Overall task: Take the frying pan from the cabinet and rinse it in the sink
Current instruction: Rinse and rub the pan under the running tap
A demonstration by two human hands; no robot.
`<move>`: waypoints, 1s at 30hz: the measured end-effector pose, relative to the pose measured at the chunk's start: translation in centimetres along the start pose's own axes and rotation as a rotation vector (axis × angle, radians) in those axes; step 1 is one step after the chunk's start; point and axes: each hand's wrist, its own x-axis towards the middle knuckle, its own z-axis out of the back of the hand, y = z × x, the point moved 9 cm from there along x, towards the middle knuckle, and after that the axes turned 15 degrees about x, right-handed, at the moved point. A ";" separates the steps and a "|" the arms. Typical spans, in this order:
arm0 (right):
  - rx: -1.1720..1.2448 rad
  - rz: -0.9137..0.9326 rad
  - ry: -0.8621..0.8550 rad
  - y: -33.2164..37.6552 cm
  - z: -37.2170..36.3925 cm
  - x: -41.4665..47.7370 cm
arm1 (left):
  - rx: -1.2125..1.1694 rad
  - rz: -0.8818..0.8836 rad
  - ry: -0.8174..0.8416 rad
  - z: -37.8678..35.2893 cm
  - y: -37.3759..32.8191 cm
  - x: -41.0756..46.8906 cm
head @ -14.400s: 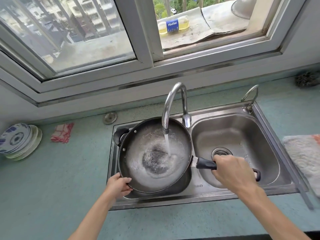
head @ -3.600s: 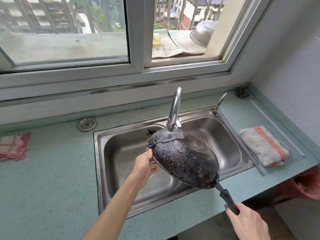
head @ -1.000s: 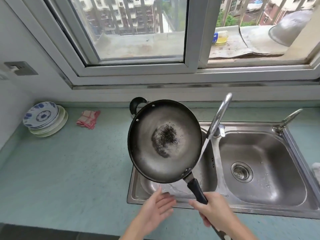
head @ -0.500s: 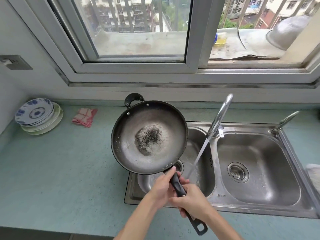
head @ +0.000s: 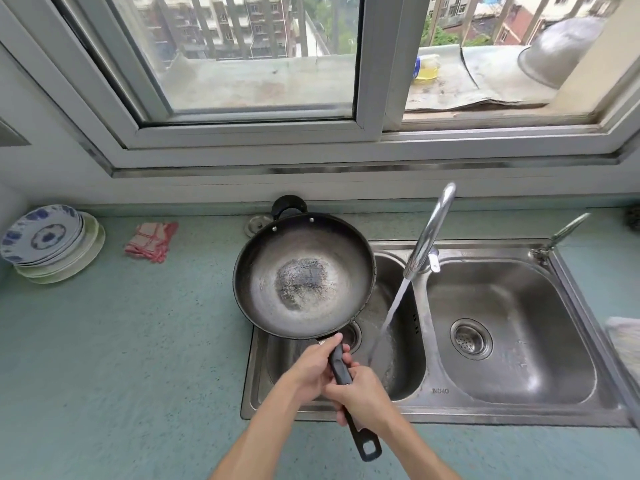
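The black frying pan point(head: 304, 275) is held in the air, bowl facing up, over the left edge of the double steel sink point(head: 498, 408). Its inside is grey with a dark burnt patch in the middle. Both hands grip its long black handle: my left hand point(head: 313, 367) nearer the bowl, my right hand point(head: 360, 396) just behind it. The handle's end with its hanging hole sticks out below my right hand. Water streams from the tap point(head: 429, 233) into the left basin, to the right of the pan and not touching it.
A stack of blue-patterned plates point(head: 48, 244) stands at the far left of the teal counter, a red checked cloth point(head: 150, 239) beside it. A second small tap point(head: 564, 233) is at the sink's back right. A pale towel point(head: 625, 341) lies at the right edge.
Over the last second my left hand went from open under the pan to gripping the handle beside my right hand. The pan has tilted flatter. Earlier it was rinsed inside and underneath.
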 end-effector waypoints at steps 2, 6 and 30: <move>0.019 0.006 0.000 -0.4 -0.3 0.1 | 0.021 0.011 -0.009 0.5 0.2 0.2; -0.017 0.038 0.076 -0.9 -0.4 -0.3 | 0.012 0.009 -0.016 1.1 0.4 0.4; -1.183 0.486 -0.381 10.9 19.3 5.0 | 0.013 0.040 -0.103 2.6 3.3 2.5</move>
